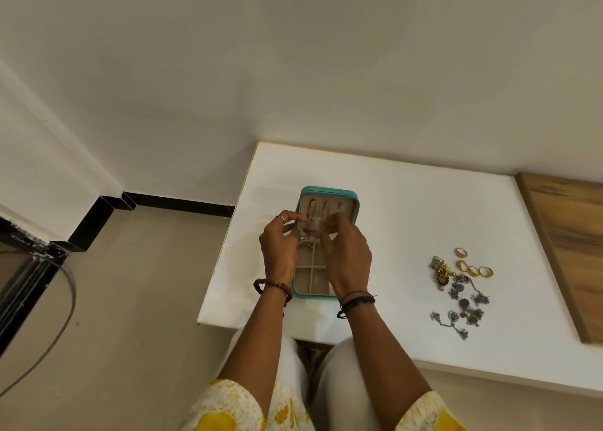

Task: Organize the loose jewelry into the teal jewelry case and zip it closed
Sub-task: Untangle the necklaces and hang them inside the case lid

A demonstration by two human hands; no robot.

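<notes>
We had the teal jewelry case (326, 193) lying open near the left edge of the white table (408, 202), its lid toward the wall and its beige compartments toward us. Bare tabletop lay between the case and the far wall, and more on its right. Our left hand (280, 251) hovered over the case's left side with fingers curled, the fingertips pinching something small that we could not make out. Our right hand (346, 254) was over the middle of the case, its fingers bent toward the left hand; whether it gripped anything, we could not tell. A small ring (308, 247) sat in one near compartment. The loose jewelry (463, 293) lay well apart to the right: gold rings (473, 264) farther from us, a dark metal chain nearer. Beyond it a wooden panel (567, 241) bordered the table's right side.
</notes>
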